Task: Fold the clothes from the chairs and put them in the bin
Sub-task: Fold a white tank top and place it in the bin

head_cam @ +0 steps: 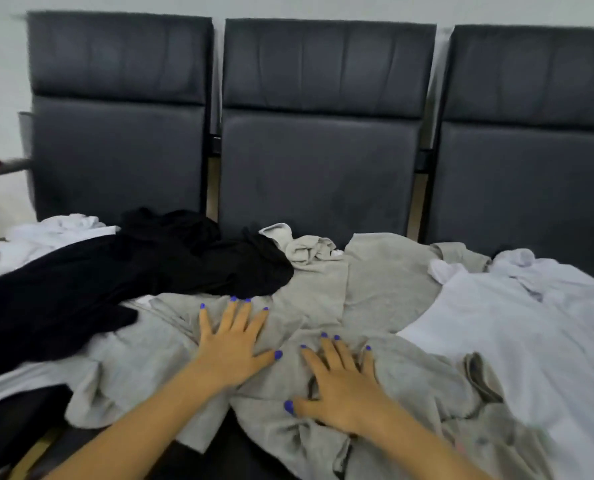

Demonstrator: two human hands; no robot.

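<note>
Garment in hand: a crumpled grey cotton T-shirt [323, 306] lay spread across the seat of the middle black padded chair [323, 133], directly beneath both hands.
Left hand [233, 344]: flat, fingers splayed straight, pressing the grey cloth; gripping nothing.
Right hand [340, 382]: flat, fingers spread, pressing the cloth just beside the left; gripping nothing.
Key relation: the shirt's long axis appeared to run from 6 o'clock towards 12 o'clock, its collar end beyond the fingertips; both hands equally near.
Count: three chairs; one black garment [115, 271] at 10 o'clock; white garments at 10 o'clock [56, 230] and 3 o'clock [531, 323].
Bin: not in view.
</note>
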